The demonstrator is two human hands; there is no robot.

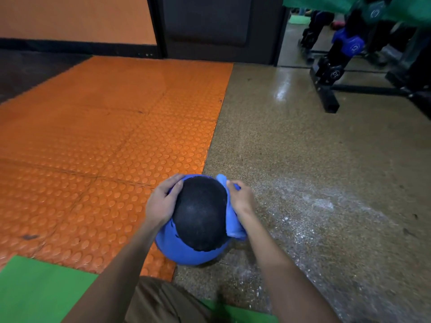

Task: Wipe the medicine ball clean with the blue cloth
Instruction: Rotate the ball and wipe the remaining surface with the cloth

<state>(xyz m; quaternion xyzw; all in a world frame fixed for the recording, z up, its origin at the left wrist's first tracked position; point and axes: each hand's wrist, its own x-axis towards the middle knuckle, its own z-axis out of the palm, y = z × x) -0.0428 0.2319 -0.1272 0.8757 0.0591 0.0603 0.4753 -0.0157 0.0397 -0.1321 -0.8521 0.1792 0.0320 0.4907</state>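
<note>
A blue and black medicine ball [198,220] rests on the floor right in front of me, on the seam between orange mat and speckled floor. My left hand [163,201] lies flat on the ball's upper left side, fingers spread over the black panel's edge. My right hand [241,197] presses a bunched blue cloth [234,226] against the ball's right side. The cloth hangs down under my wrist, and part of it sticks up beyond my fingers.
An orange studded mat [105,136] covers the floor to the left. Speckled floor [326,171] with a whitish smear lies to the right. A black dumbbell rack [331,73] stands at the far right. A green mat [39,292] lies near my left knee.
</note>
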